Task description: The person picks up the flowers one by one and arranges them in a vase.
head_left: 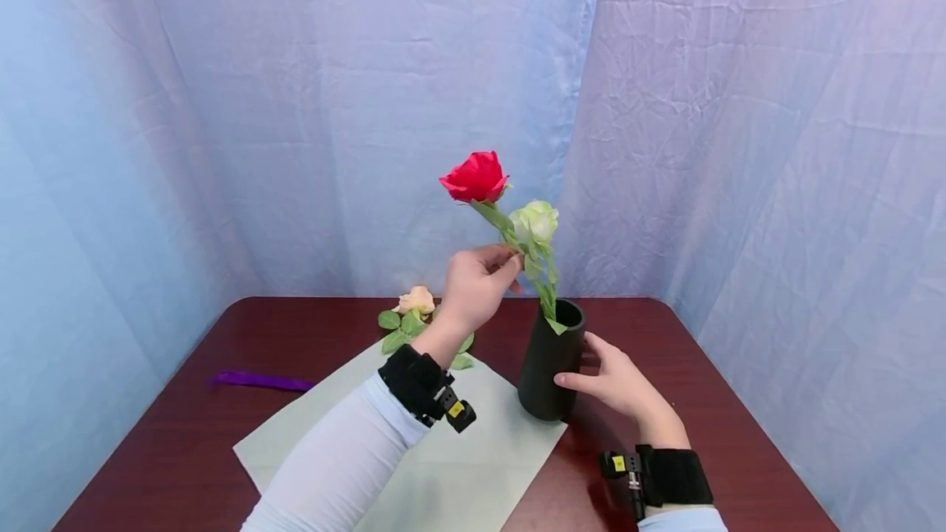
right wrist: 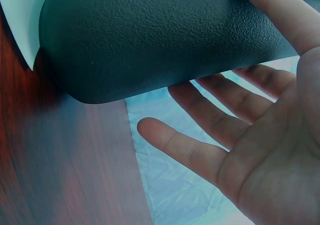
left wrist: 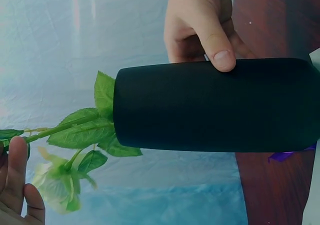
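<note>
The red rose [head_left: 475,177] is held by its stem above the vase [head_left: 547,376], pinched between the thumb and fingertips of the left hand [head_left: 476,286]; the lower stem is led down over the rim into the mouth. The white rose [head_left: 535,222] is set just beside it, its stem also taken in by the vase, and leaves are crowded at the rim. The vase is stood at the right corner of the paper [head_left: 488,425], tilted a little in the head view. It is held by the right hand [head_left: 621,384] in a loose, half-open grasp: the thumb is laid along the near side, the fingers on the other, with one finger spread away from the wall. Between this hand and the right edge of the bench [head_left: 192,433], a strip of wood is left for movement; a wider one is offered at the left, crossed by the ribbon [head_left: 262,381]. The peach rose [head_left: 415,300] is laid near the far edge, partly covered by the left forearm. The bench is backed by cloth [head_left: 369,105].
</note>
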Motion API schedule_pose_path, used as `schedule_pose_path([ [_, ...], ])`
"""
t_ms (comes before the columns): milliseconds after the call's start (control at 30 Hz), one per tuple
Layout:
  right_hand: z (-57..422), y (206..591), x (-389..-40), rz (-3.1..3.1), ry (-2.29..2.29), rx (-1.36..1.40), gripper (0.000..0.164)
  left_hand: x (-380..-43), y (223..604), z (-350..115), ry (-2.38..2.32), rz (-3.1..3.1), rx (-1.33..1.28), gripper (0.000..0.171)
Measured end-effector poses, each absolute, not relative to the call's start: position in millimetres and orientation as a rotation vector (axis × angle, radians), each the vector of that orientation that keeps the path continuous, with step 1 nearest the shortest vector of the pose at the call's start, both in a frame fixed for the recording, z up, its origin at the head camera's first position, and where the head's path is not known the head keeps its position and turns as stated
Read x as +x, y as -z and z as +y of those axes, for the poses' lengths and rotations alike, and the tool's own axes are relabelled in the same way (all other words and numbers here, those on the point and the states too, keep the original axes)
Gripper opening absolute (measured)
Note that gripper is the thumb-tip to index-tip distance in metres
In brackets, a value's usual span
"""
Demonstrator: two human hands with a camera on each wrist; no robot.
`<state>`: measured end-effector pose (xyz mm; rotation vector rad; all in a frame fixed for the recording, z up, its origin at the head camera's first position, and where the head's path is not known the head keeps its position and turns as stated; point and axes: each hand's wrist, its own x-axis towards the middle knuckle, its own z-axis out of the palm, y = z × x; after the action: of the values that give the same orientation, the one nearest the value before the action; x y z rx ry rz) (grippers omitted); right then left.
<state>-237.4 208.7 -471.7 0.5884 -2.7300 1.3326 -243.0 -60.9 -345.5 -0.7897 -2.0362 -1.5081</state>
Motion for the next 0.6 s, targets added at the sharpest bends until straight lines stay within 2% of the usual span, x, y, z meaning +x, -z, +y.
schedule_pose_path([
  [600,206,472,-235,-2.721,-1.339,0.586,0.081,-240,351,-35,1.475,-2.187,-0.782,0.021],
])
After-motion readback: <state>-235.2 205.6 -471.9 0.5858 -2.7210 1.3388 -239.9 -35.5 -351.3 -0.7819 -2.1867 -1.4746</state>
